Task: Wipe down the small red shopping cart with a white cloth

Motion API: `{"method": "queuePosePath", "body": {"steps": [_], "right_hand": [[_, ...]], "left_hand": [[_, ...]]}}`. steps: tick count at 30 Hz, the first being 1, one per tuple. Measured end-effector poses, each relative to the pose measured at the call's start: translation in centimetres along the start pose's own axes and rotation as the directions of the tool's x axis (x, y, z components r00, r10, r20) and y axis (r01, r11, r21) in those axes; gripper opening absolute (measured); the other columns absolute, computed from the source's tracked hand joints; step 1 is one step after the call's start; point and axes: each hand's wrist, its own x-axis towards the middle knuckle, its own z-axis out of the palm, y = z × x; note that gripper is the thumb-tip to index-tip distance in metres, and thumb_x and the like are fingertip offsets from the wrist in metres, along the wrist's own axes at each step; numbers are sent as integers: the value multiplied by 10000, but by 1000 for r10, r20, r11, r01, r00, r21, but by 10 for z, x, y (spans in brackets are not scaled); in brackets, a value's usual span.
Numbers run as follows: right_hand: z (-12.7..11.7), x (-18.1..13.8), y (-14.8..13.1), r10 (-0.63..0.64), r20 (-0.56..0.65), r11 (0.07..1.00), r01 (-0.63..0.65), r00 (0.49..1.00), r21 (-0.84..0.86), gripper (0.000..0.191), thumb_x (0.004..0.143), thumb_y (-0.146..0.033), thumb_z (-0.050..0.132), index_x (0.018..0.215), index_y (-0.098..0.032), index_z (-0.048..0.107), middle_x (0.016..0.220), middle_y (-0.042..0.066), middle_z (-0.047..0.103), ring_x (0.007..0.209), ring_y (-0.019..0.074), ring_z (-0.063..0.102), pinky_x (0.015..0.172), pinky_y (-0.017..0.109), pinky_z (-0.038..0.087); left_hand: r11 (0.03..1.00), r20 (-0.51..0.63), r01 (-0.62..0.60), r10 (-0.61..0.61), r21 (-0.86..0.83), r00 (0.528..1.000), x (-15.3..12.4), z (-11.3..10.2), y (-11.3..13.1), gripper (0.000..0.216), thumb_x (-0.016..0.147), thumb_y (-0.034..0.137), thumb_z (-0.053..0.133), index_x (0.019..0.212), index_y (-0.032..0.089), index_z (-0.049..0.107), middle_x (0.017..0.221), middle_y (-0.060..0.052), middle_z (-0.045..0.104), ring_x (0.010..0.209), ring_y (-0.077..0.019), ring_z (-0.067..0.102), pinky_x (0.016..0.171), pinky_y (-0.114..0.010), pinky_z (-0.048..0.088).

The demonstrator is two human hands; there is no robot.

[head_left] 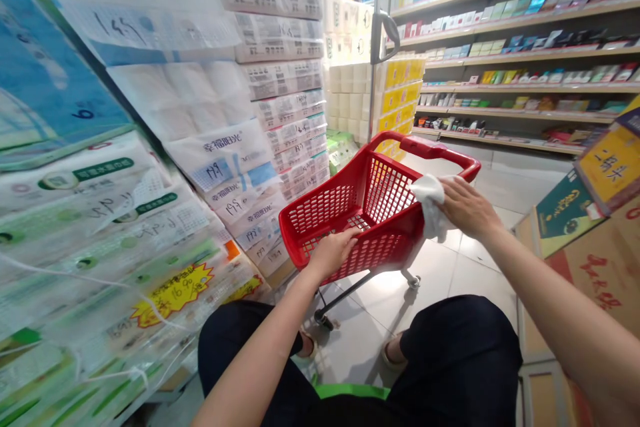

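A red plastic shopping cart [327, 203] with lattice walls stands in front of me, its basket bare inside. My left hand [334, 251] grips the near rim of the basket, fingers curled over the edge. My right hand [466, 205] holds a white cloth [429, 197] against the cart's side just below the handle [434, 153]. Part of the cloth hangs down outside the basket. Beneath the basket, the grey frame and wheels [324, 319] rest on the tiled floor.
Stacked tissue packs [220, 147] rise close on the left. Cardboard boxes [595, 247] are piled close on the right. Shelves of small boxed goods [520, 53] line the back, behind a metal pole [375, 80]. My knees flank the white tiled floor [370, 320].
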Motion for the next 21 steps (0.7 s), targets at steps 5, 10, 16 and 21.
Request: {"method": "queuePosePath", "body": {"steps": [5,10,16,21], "right_hand": [[-7,-18,43,200,-34,979,-201,979,-31,547,1018,-456,264,1413,-129,452,1474,174,437,1417,270,331,1166,455,252],[7,-8,-16,280,-113,957,-286,954,-45,480,1011,-372,336,1392,-108,459,1422,168,494,1428,280,298,1166,487,256],[33,20,-154,104,-23,990,-102,994,100,332,964,-311,451,1269,-237,562,1295,60,587,1304,254,403,1157,494,248],[42,42,-192,44,20,983,-47,999,177,231,940,-280,502,1114,-203,635,1151,90,632,1160,260,459,1067,459,308]], "left_hand": [[1000,-3,-13,13,12,1000,0,4,1,324,1014,345,392,1301,322,540,1123,2,717,973,-185,699,835,-270,522],[999,-5,-16,16,31,1000,-1,5,3,321,1016,340,378,1296,320,534,1101,-2,720,956,-188,700,832,-274,519],[996,5,29,-30,89,1000,-2,7,5,309,1014,346,363,1295,280,472,1015,-37,727,894,-234,708,763,-307,518],[984,49,139,-146,115,988,-1,6,7,316,1002,370,382,1274,210,410,926,-82,721,832,-268,710,710,-324,508]]}}
